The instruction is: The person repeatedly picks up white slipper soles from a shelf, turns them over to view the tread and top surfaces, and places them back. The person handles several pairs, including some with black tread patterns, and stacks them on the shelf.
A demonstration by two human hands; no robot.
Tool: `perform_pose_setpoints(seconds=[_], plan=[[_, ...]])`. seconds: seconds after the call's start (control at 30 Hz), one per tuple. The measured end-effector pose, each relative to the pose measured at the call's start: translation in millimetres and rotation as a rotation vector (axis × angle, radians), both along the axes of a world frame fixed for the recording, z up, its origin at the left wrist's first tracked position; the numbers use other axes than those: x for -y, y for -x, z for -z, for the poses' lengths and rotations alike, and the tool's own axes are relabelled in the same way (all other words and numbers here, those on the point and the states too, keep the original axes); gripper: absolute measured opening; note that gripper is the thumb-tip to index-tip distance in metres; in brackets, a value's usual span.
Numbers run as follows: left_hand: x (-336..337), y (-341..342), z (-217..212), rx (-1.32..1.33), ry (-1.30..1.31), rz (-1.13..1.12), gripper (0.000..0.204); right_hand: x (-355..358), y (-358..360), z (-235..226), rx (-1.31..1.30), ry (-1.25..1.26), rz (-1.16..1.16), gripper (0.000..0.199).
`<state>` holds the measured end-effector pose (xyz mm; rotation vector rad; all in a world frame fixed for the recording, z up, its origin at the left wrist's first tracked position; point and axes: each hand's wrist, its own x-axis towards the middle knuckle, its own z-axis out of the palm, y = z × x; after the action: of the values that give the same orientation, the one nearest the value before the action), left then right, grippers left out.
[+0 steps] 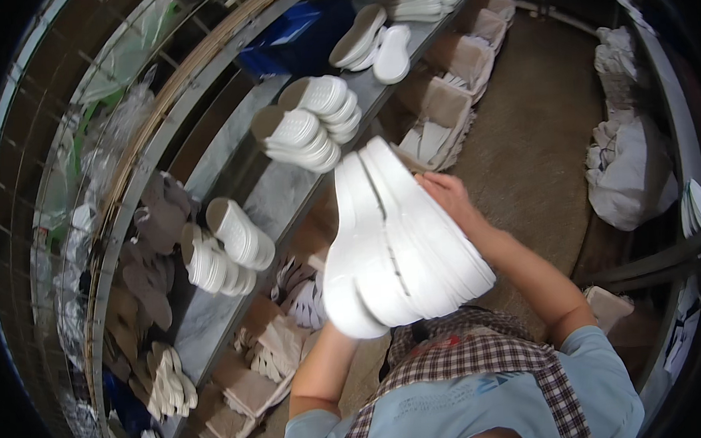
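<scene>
I hold a thick stack of white shoe soles (400,244) in front of my chest, tilted so its top leans left. My right hand (445,193) grips the upper right edge of the stack, fingers curled over it. My left hand is hidden under the lower end of the stack; only my left forearm (323,369) shows, rising to the stack's underside. I wear a light blue shirt under a checked apron (464,373).
A long grey shelf (280,187) runs along my left with piles of white soles (305,129) and more soles (224,251). Cardboard boxes (440,109) of soles stand on the floor below. White bags (628,170) lie at the right. Brown floor (537,127) lies ahead.
</scene>
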<state>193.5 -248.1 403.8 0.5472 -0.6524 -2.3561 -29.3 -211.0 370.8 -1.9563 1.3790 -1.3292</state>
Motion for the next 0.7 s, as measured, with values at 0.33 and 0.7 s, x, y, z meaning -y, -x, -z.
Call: perform_pose_setpoints(seconds=[0.33, 0.7], plan=[[-7.5, 0.7, -29.2, 0.031, -0.045, -0.153, 0.046, -37.1, -11.9, -42.3, 0.942, -0.369, -0.373, 0.075], [-1.0, 5.2, -20.8, 0.126, -0.114, -0.165, 0.041, -42.9, -18.6, -62.8, 0.983, -0.460, -0.287, 0.067]])
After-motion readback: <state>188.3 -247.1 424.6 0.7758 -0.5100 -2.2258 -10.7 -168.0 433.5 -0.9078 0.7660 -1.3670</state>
